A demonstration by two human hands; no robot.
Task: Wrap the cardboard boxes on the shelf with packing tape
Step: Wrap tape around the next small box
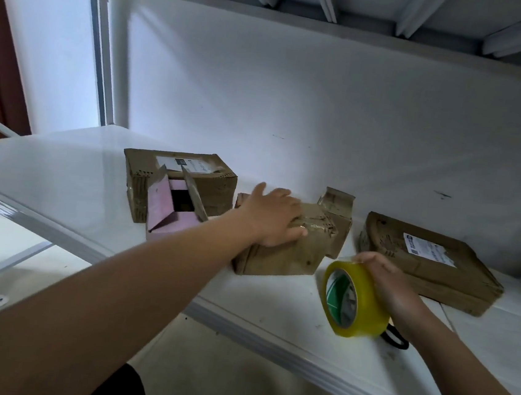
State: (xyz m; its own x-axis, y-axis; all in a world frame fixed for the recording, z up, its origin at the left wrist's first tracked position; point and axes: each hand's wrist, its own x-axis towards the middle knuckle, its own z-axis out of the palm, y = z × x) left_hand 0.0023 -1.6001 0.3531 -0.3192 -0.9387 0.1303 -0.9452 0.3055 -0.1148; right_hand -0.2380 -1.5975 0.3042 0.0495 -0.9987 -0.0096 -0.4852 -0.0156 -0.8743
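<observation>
From the head view, the left arm reaches straight out over the white shelf (62, 170), and the left hand (271, 216) lies palm down, fingers straight, pressing on the top of the middle cardboard box (282, 254) (its top glossy with tape). The right hand (394, 285) is bent at the wrist, its fingers curled round the yellow roll of packing tape (353, 298), held on edge just above the shelf's front, right of that box. A labelled box (187, 173) sits behind an open pink carton (167, 216) at left; a flat labelled box (432, 263) lies at right.
</observation>
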